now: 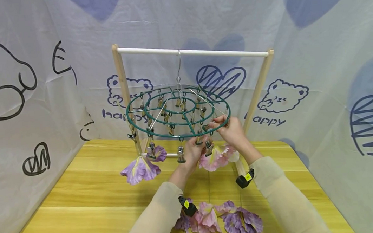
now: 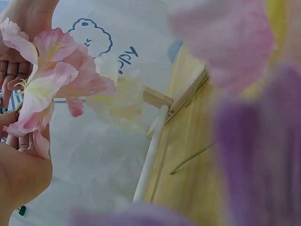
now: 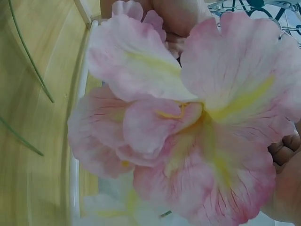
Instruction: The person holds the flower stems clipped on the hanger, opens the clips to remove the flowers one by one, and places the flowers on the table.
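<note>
My left hand [image 1: 193,153] grips the stem end of a pink flower [image 1: 212,159] beneath the right side of the green round clip hanger [image 1: 136,127]. At the hanger's right rim, my right hand [image 1: 231,128] has its fingers curled round a clip [image 1: 206,127]. In the left wrist view the pink flower [image 2: 51,80] lies against the left hand [image 2: 23,174]. Pink petals [image 3: 225,174] fill much of the right wrist view and hide most of both hands. Whether the stem is inside the clip's jaws, I cannot tell.
The hanger hangs from the white bar [image 1: 148,51] of a wooden stand [image 1: 255,91]. Purple flowers [image 1: 140,170] hang at its left. More pink flowers [image 1: 206,219] and purple flowers [image 1: 242,224] lie on the wooden table [image 1: 83,192] near the front edge, by my forearms.
</note>
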### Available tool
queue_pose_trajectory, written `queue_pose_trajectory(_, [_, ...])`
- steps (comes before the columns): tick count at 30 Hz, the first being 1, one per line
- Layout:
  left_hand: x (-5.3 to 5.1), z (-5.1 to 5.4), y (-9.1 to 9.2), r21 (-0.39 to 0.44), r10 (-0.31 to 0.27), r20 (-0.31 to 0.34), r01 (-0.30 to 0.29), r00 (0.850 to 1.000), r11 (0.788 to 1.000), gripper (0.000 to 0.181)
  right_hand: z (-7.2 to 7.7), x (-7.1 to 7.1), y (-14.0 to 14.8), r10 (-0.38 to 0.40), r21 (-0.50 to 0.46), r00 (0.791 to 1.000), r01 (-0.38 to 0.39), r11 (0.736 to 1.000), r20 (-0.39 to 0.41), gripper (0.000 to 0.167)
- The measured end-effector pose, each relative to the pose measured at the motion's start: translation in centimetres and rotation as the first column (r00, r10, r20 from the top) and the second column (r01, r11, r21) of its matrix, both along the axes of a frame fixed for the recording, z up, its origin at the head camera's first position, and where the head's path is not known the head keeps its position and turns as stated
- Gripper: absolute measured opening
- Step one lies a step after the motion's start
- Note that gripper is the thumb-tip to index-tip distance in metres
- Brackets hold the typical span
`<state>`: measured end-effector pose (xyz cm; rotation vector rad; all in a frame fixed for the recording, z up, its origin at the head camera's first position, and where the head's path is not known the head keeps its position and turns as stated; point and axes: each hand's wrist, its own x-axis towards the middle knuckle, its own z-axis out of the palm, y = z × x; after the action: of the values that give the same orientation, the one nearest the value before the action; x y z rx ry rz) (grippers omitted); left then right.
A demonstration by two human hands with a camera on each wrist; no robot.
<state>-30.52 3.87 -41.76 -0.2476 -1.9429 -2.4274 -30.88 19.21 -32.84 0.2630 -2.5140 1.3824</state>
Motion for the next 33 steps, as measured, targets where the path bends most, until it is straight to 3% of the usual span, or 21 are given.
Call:
queue_pose_trajectory(5, [-0.1, -0.3, -0.2, 0.012, 0.02, 0.011, -0.02, 1.0, 1.0, 0.02, 0.0, 0.0, -0.1, -0.006, 0.007, 1.0, 0.006, 1.0, 0.011, 0.027])
queue_pose_trajectory(15, [-0.2, -0.5, -1.1, 0.15, -0.061, 0.04, 0.054, 0.997, 0.987, 0.019, -0.7, -0.2, -0.1, -0.011, 0.017, 1.0, 0.011, 1.0, 0.007, 0.031])
queue_pose_trajectory(21, [0.5, -0.6, -2.1, 0.116, -0.078, 0.008, 0.077, 0.997, 0.99, 0.026, -0.9, -0.3, 0.0, -0.023, 0.023, 1.0, 0.023, 0.999, -0.001, 0.033])
queue_pose_trajectory(29, [1.3, -0.7, -3.3, 0.074, -0.032, 0.075, 0.027, 0.997, 0.997, 0.028, -1.0, -0.3, 0.1, -0.039, 0.038, 0.999, 0.039, 0.999, -0.003, 0.034])
queue_pose_trajectory(33, [1.3, -1.2, -4.0, 0.055, -0.035, 0.088, 0.03, 0.996, 0.998, 0.032, -0.9, -0.3, 0.1, -0.032, 0.035, 0.999, 0.032, 0.999, -0.006, 0.033])
